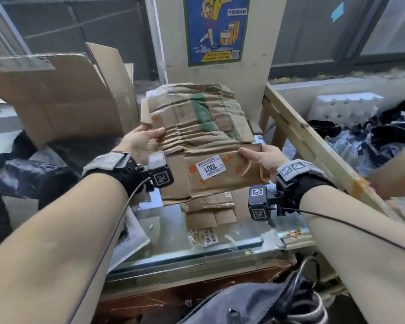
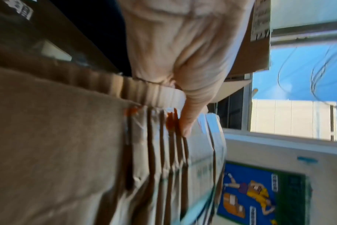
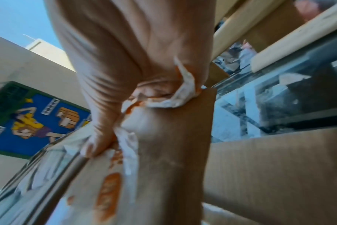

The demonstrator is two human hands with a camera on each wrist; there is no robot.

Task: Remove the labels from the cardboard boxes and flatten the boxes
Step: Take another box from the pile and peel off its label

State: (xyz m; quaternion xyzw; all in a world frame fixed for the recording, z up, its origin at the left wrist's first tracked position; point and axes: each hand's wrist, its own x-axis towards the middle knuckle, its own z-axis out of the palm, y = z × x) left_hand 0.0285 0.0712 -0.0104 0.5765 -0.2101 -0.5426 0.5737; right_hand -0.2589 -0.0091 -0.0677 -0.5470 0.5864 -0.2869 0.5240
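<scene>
Flattened, creased brown cardboard box (image 1: 197, 139) pinched in left grip (image 1: 139, 142) and right grip (image 1: 261, 160); white "1001" label (image 1: 211, 170) needs peeling next.

Head view: even daylight, soft shadows, sharp centre, straight lines bowed toward the edges. Pale glare lies on the reflective glass tabletop (image 1: 173, 232). Both wrist views are motion-blurred (worst near the lens), with bright blue sky behind.

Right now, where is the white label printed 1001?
In the head view, the white 1001 label is stuck on the near panel of the flattened cardboard box, between the left hand and the right hand.
</scene>
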